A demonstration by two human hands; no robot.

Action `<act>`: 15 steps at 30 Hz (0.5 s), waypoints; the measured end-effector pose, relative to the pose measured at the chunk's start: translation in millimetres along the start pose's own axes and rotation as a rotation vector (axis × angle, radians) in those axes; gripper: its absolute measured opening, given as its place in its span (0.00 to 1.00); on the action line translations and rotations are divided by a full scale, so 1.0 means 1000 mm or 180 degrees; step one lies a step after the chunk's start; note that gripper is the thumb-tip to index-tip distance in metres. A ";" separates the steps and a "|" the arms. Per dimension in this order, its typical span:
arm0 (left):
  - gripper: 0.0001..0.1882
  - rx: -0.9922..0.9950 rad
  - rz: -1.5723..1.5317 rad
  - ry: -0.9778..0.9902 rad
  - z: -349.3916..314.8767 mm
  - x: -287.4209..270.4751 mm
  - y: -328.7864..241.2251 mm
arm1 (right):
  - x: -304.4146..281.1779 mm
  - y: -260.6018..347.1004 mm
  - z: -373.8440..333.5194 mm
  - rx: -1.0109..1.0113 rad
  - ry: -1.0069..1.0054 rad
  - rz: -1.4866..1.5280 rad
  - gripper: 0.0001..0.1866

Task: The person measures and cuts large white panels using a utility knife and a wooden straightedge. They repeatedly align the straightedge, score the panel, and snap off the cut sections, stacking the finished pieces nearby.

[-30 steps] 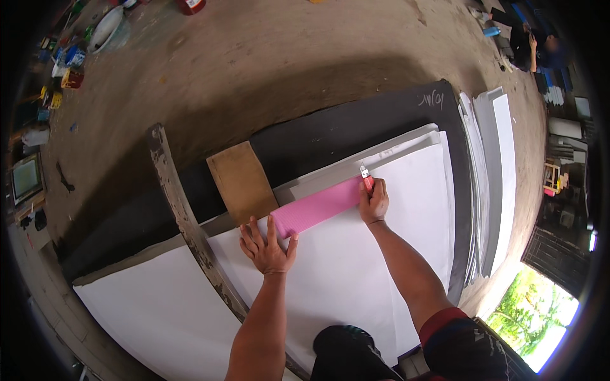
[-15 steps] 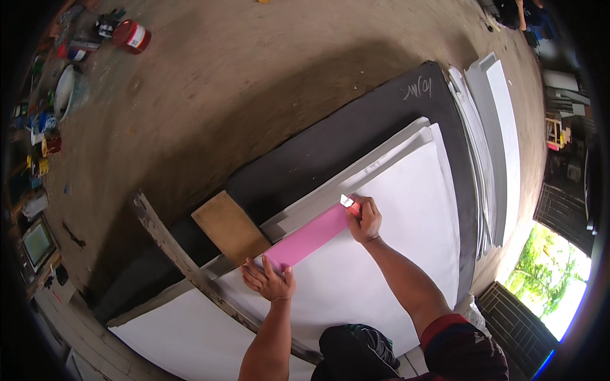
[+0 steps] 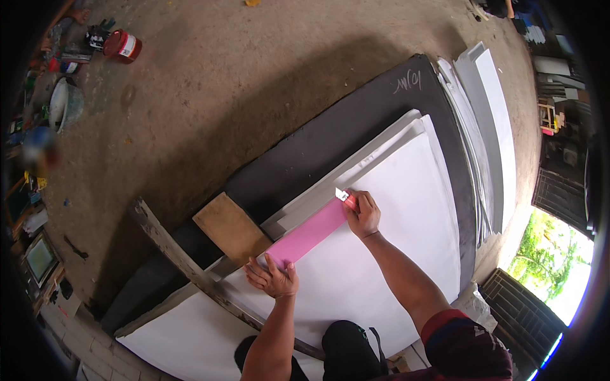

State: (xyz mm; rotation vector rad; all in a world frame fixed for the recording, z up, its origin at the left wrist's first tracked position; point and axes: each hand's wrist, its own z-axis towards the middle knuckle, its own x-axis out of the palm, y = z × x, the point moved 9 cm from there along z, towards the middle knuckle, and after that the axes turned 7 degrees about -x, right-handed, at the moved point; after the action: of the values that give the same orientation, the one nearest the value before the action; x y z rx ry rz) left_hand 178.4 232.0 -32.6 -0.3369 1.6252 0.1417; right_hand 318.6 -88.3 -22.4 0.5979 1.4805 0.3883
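Observation:
A pink strip [image 3: 306, 234] lies slantwise on a stack of large white sheets [image 3: 406, 209]. At its lower left end my left hand [image 3: 273, 278] rests with fingers spread, the thumb and fingertips touching the strip. My right hand [image 3: 363, 214] is closed around what looks like a red utility knife [image 3: 349, 199] at the strip's upper right end. Its bright, pointed tip juts out to the left above the strip's corner; whether it touches the sheet I cannot tell.
A brown board piece [image 3: 231, 228] lies beside my left hand. An old wooden bar [image 3: 171, 244] crosses the sheets. Beneath is a large black sheet [image 3: 286, 152]; more white sheets [image 3: 489, 127] stand right. A red bucket [image 3: 122, 46] sits far left on the concrete floor [image 3: 241, 70].
The view has shifted slightly. Both hands keep nearly the same places on the strip, and the red knife remains at its upper right end.

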 end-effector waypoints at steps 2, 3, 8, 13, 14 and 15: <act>0.41 -0.0011 -0.0017 0.0021 -0.001 0.002 0.001 | 0.000 -0.003 -0.006 0.0517 0.0026 -0.0120 0.13; 0.42 -0.0044 -0.0054 0.0083 -0.002 0.004 0.002 | 0.000 -0.004 -0.010 0.0802 -0.0008 -0.0137 0.13; 0.44 -0.0045 -0.0011 0.0215 -0.001 0.011 0.003 | 0.001 -0.005 -0.021 0.1480 -0.0453 -0.0163 0.14; 0.43 -0.0148 -0.0075 0.0505 -0.002 0.020 0.009 | 0.004 -0.004 -0.024 0.1593 -0.0709 -0.0198 0.14; 0.41 -0.0194 -0.0193 0.0523 -0.002 0.020 0.009 | 0.003 -0.005 -0.024 0.1592 -0.0646 -0.0268 0.14; 0.41 -0.0137 -0.0318 0.0563 -0.001 0.017 0.009 | 0.003 -0.006 -0.024 0.1624 -0.0547 -0.0355 0.14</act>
State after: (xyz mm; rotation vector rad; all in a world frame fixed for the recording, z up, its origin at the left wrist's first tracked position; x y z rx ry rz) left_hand 173.9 238.0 -50.8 -0.4737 1.7777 0.0728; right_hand 294.4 -87.7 -28.4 0.9218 1.4413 -0.1356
